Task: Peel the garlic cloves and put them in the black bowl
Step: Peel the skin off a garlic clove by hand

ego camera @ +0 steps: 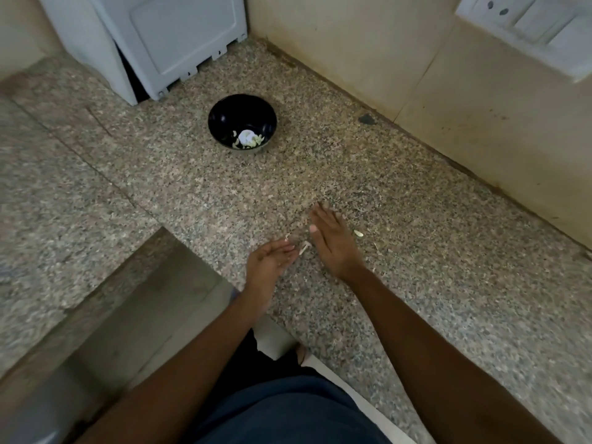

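The black bowl (242, 123) stands on the speckled granite counter (416, 267), far from me, with several pale peeled garlic cloves in its bottom. My right hand (333, 241) lies flat on the counter with its fingers straight. My left hand (272, 261) is beside it, palm up and cupped at the counter's edge, fingers loosely extended. Between the two hands lie small bits of garlic skin (303, 248). One pale clove or skin piece (358, 233) lies just right of my right hand.
A white appliance (166, 43) stands behind the bowl against the back wall. A switch and socket plate (538, 30) is on the right wall. A steel sink (128, 315) drops away at the lower left. Skin flakes dot the counter near my hands.
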